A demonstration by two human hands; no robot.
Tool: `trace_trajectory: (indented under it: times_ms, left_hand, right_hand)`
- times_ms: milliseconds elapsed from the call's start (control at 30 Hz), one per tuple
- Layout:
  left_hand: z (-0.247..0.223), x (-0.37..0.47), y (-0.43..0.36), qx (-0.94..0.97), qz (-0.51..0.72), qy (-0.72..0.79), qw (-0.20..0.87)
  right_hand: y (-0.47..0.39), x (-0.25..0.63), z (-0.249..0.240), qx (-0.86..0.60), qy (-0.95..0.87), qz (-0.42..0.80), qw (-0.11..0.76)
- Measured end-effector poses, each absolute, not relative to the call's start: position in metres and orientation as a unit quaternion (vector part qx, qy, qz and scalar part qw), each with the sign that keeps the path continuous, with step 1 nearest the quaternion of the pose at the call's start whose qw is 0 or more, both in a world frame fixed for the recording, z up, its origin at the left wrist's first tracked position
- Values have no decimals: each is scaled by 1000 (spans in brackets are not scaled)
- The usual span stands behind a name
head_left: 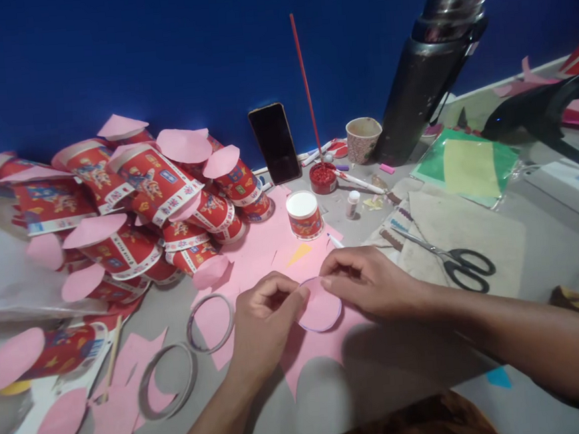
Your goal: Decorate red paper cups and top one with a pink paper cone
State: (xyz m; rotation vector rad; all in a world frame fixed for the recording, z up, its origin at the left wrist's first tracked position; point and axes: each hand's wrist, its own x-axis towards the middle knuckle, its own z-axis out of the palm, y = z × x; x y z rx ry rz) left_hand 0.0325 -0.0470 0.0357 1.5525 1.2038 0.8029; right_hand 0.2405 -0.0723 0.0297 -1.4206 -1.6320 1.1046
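Note:
A round pink paper disc (pixel 321 310) with a thin purple outline is held low over the table between both hands. My left hand (pixel 271 312) pinches its left edge between thumb and fingers. On the upper right edge, my right hand (pixel 362 279) pinches it the same way. Beneath lies pink paper (pixel 256 243) with curved pieces cut out of it. Just beyond the hands stands a small red patterned paper cup (pixel 306 226), upside down with its white base up. Left of my left hand are two tape rolls (pixel 166 380).
Many red cups with pink paper tops (pixel 151 181) are heaped at the left. Scissors (pixel 453 257) lie at the right. Along the blue wall stand a phone (pixel 274 144), a red pot with a stick (pixel 323 179), a paper cup (pixel 364 141) and a black flask (pixel 419 80).

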Motion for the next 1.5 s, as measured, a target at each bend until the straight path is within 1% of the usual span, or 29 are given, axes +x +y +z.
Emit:
trace_trajectory:
  times_ms: [167,267,433,633,733,900,1000,1133,1333,1500]
  left_hand:
    - [38,40,-57,738,358,431,377]
    - [37,43,-60,765,363,405,345]
    - [36,43,-59,765,357,418,335]
    - [35,43,-59,752,351,426,359]
    - [35,41,-57,724,339,459,388]
    - [34,33,-45,627,321,522,480]
    - [32,30,-41,604,316,535,499]
    - [32,28,-41,621,315,534,481]
    - [37,33,-45,690,314,495,425]
    - [31,34,-48,669,347,514,411]
  right_hand:
    - [-75,235,22,-534,-693,361,322]
    - [-74,234,18,-519,-719,340,313]
    - [-73,235,14,-524,-753,297,266]
    - [-73,235,15,-506,-781,282,233]
    - [-74,236,20,-527,-750,313,249]
    - [-71,244,27,-565,-628,403,352]
    - [-68,248,28,-563,-602,420,381]
    - [-66,249,26,-560,-596,431,381]
    - [-67,241,19,-571,-609,432,341]
    - [-64,236,13,-598,-578,429,352]
